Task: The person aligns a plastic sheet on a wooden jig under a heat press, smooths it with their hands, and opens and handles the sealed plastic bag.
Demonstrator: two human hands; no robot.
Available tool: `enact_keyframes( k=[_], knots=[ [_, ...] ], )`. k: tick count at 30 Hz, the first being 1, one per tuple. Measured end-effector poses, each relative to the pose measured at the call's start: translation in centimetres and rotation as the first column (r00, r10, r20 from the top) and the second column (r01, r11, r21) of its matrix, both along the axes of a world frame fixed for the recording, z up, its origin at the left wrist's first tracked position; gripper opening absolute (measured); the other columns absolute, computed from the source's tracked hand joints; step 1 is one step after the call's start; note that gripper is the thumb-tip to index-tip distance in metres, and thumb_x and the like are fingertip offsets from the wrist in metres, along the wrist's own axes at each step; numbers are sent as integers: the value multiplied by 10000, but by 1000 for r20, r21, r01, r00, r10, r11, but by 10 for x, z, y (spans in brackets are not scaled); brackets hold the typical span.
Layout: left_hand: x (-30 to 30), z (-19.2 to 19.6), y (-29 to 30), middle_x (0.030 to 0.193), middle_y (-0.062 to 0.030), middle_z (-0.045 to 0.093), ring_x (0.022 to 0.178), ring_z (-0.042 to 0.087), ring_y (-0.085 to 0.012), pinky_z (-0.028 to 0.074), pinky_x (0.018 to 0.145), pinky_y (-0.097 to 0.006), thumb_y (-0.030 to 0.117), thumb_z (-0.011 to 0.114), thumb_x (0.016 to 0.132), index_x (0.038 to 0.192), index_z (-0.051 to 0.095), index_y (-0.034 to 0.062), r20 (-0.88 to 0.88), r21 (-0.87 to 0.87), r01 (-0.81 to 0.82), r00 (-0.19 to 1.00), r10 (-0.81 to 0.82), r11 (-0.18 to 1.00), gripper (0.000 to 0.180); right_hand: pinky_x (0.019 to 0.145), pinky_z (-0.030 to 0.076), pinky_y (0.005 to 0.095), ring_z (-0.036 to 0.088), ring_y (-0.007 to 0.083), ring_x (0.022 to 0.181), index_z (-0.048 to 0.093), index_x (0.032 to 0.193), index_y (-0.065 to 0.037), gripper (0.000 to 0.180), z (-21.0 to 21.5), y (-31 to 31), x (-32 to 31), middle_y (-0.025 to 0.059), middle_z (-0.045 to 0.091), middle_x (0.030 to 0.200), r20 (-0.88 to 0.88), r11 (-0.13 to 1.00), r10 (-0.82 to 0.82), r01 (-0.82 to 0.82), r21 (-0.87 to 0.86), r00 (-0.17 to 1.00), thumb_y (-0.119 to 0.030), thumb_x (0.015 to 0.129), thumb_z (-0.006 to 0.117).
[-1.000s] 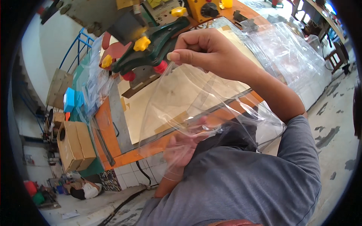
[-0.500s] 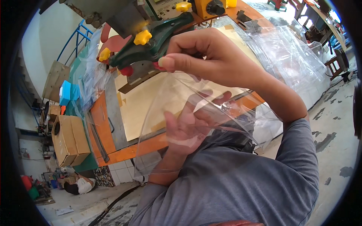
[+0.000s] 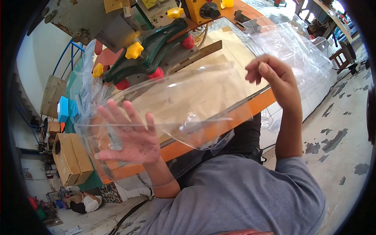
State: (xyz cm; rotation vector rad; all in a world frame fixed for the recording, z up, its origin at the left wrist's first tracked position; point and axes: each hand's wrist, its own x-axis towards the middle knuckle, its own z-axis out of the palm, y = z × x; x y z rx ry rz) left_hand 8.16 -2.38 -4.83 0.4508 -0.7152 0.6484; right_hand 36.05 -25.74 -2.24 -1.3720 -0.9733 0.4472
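A thin, clear plastic piece, folded like a bag or cover (image 3: 211,92), hangs above the front of the work table. My left hand (image 3: 135,139) shows through the film at its left end, palm up and fingers spread wide. Whether the hand is inside the plastic or only behind it I cannot tell. Beyond the plastic's right edge is my right hand (image 3: 276,80), apart from it, its fingers curled in with the thumb against them and nothing visible in them. Beneath the plastic lies a beige sheet (image 3: 235,84) on the table.
A green press head with yellow knobs (image 3: 134,51) and red feet (image 3: 156,73) stands over the table. Clear plastic pieces (image 3: 291,51) are stacked at the right. An orange control box (image 3: 203,11) stands behind, a cardboard box (image 3: 72,158) at the left. Further off, a person (image 3: 88,201) crouches.
My right hand has let go of the plastic's upper edge and moved right. My left hand has moved left with its fingers spread, and the plastic has swung left and opened out.
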Motion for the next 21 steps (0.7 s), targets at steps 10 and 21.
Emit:
enact_keyframes(
  k=[10,21],
  knots=[
    [1,-2,9,1778,117,5,1635,-102,-202,-119,1270,-633,613,682,944,1688,-14,381,43,-54,-85,995,88,995,1045,800,530,274,688,118,916,703,1250,-14,338,-41,6,-61,47,753,1000,-126,965,238,-249,-77,963,-273,1033,699],
    [-27,-6,16,1774,75,93,1636,-17,-149,-76,1301,-579,594,598,1006,1693,-50,304,23,-52,-61,998,62,997,989,776,495,258,619,85,860,625,968,5,88,-21,26,-69,18,641,925,-304,989,40,5,147,952,-67,1006,658]
  ],
)
